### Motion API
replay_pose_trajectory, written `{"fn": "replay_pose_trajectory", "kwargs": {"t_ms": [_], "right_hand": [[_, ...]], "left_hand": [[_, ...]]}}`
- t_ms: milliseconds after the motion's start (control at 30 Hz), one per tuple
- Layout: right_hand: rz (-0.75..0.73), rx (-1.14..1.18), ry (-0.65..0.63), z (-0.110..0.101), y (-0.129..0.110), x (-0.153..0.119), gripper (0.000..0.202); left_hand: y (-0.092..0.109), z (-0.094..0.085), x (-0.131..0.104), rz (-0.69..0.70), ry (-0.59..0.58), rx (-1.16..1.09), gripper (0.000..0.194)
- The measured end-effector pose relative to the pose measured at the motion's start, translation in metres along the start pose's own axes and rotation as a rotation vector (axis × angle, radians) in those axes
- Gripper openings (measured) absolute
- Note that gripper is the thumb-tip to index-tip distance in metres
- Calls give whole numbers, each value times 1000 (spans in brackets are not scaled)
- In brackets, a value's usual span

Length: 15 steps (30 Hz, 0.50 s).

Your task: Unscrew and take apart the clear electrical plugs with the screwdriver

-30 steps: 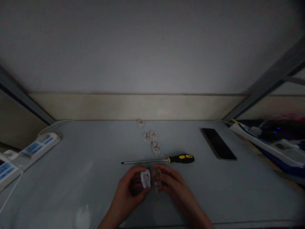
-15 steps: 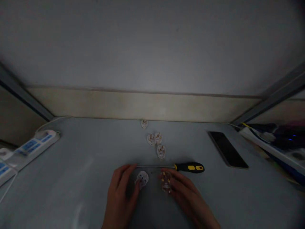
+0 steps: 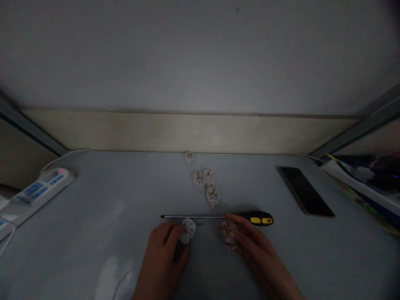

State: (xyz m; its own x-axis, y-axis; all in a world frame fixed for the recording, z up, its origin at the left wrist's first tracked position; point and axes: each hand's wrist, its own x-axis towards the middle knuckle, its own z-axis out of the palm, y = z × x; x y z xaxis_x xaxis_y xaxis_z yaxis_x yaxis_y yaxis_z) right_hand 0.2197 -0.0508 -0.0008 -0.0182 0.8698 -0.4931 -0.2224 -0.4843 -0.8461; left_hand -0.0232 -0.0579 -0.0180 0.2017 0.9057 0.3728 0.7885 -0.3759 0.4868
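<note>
Between the thumb and fingers of my left hand (image 3: 167,252) is a white plug cover (image 3: 188,229) with small holes in its face. My right hand (image 3: 258,250) pinches a clear plug body (image 3: 229,233) with brass-coloured metal parts inside. Just beyond both hands lies a screwdriver (image 3: 200,216), its black and yellow handle to the right and its tip to the left. A tiny dark piece, perhaps screws (image 3: 201,223), rests on the table between my hands; it is too small to make out.
Farther back stand several assembled plugs (image 3: 213,195) with pins up. A phone (image 3: 306,191) lies to the right. At the left is a white power strip (image 3: 46,189) with blue sockets. Cluttered items (image 3: 371,179) line the right edge, and a wall (image 3: 200,133) closes off the back.
My right hand has moved right with the plug body, away from the left hand. My left hand has lifted and tilted the plug cover. The view has shifted slightly.
</note>
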Motion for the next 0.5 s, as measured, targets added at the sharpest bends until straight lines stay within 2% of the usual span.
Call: {"fn": "replay_pose_trajectory", "kwargs": {"t_ms": [100, 233, 500], "right_hand": [[-28, -67, -11, -4, -2, 7, 63], [-74, -57, -44, -2, -8, 15, 61], [-76, -152, -88, -6, -14, 26, 57]], "left_hand": [[3, 2, 6, -99, -1, 36, 19], [2, 4, 15, -187, -20, 52, 18], [-6, 8, 9, -230, 42, 12, 30]]}}
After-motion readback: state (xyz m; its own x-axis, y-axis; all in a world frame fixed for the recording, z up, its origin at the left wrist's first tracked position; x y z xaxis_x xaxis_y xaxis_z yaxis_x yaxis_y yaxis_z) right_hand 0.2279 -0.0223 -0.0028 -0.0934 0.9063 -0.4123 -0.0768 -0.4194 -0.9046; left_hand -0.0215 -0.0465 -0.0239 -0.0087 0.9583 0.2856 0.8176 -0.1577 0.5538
